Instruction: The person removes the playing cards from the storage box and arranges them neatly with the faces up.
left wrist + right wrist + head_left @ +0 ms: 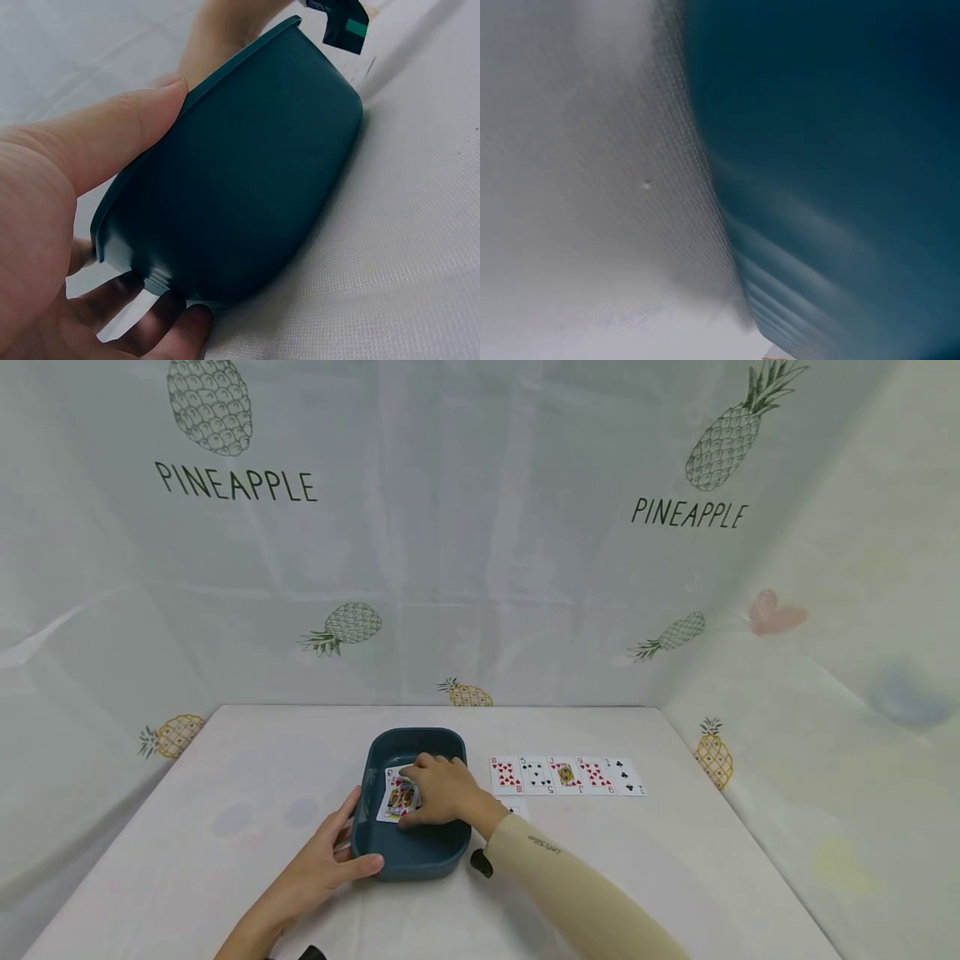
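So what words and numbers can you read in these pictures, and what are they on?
"PINEAPPLE" on the backdrop, upper left.
"PINEAPPLE" on the backdrop, upper right.
"10" on the first card of the row of cards.
"5" on the second card.
Other card corners: too small.
Sleeve print: too blurred.

A makeshift recording booth: pineapple-print sheets (480, 527) hung as walls round a cloth-covered table (225, 793)
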The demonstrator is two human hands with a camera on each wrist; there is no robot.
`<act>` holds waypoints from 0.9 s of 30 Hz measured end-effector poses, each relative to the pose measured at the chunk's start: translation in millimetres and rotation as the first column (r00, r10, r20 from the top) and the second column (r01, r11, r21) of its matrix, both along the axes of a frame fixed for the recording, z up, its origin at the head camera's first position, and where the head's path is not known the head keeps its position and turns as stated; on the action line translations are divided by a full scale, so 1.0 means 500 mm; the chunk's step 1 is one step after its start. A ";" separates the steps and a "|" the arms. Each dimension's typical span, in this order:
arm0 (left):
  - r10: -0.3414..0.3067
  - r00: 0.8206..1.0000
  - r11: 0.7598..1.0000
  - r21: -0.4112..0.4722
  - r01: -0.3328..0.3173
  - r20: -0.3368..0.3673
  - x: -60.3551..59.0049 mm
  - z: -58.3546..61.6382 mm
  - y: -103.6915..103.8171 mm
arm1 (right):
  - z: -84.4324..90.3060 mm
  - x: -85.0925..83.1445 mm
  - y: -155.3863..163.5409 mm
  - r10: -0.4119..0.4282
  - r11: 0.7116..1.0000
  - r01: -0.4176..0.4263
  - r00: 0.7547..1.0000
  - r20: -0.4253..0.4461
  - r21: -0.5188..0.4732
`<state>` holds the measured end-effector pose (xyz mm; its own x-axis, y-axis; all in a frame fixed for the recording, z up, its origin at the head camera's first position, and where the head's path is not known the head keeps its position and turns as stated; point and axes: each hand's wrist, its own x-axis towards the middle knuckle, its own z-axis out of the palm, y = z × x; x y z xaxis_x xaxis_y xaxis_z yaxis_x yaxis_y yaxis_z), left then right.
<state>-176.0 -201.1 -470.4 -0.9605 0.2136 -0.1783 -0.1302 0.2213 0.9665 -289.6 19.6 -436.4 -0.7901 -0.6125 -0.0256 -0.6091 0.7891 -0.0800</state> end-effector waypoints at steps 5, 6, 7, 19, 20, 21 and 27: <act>-0.003 1.000 1.000 0.014 0.003 0.002 0.001 -0.002 0.000 | -0.001 0.000 -0.006 -0.015 0.999 0.015 1.000 0.002 0.045; -0.001 1.000 1.000 0.012 0.001 0.002 0.001 -0.002 0.000 | -0.001 0.000 -0.007 -0.015 0.999 0.015 1.000 0.001 0.050; 0.001 1.000 1.000 0.009 -0.001 0.001 0.001 -0.002 0.001 | -0.001 0.000 -0.008 -0.015 0.998 0.015 1.000 0.000 0.054; -0.001 1.000 1.000 0.017 0.001 -0.015 -0.001 -0.002 0.001 | 0.005 0.003 -0.010 -0.022 0.998 0.023 1.000 -0.007 0.055; -0.001 1.000 1.000 0.018 0.002 -0.016 -0.002 -0.002 0.000 | 0.005 0.003 -0.010 -0.024 0.998 0.024 1.000 -0.007 0.056; -0.002 1.000 1.000 0.020 0.002 -0.017 -0.002 -0.003 0.000 | 0.005 0.003 -0.010 -0.026 0.998 0.026 1.000 -0.005 0.056; 0.000 1.000 1.000 0.025 0.000 -0.015 -0.003 -0.004 -0.001 | 0.006 0.003 -0.011 -0.035 0.998 0.034 0.999 0.007 0.047</act>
